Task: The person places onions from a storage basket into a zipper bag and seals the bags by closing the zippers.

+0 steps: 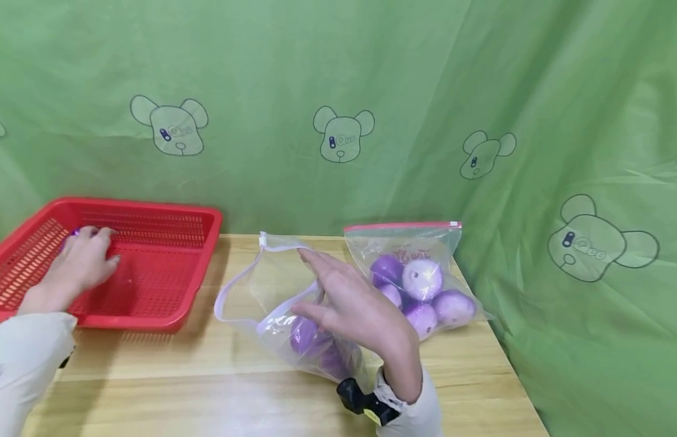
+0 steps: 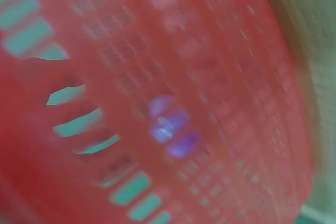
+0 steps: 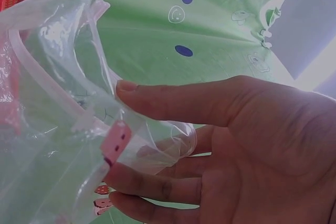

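In the head view, my left hand (image 1: 79, 264) reaches into the red plastic basket (image 1: 147, 261), its fingers loosely bent and thumb apart. A shiny purple thing (image 1: 74, 232) shows beside its fingers and is mostly hidden; through the basket slots, the left wrist view has purple patches (image 2: 175, 127). My right hand (image 1: 360, 303) is at the mouth of a clear zip bag (image 1: 281, 279), fingers fairly straight. In the right wrist view, the thumb (image 3: 142, 100) touches the bag's rim, fingers apart from it. Shiny purple rounded things (image 1: 304, 335) lie low in this bag.
A second clear zip bag (image 1: 366, 243) with a pink-red seal lies at the back right, holding several purple and whitish balls (image 1: 423, 279). The wooden table (image 1: 207, 388) meets a green curtain (image 1: 262, 152) behind and at the right. A black strap sits on the right wrist.
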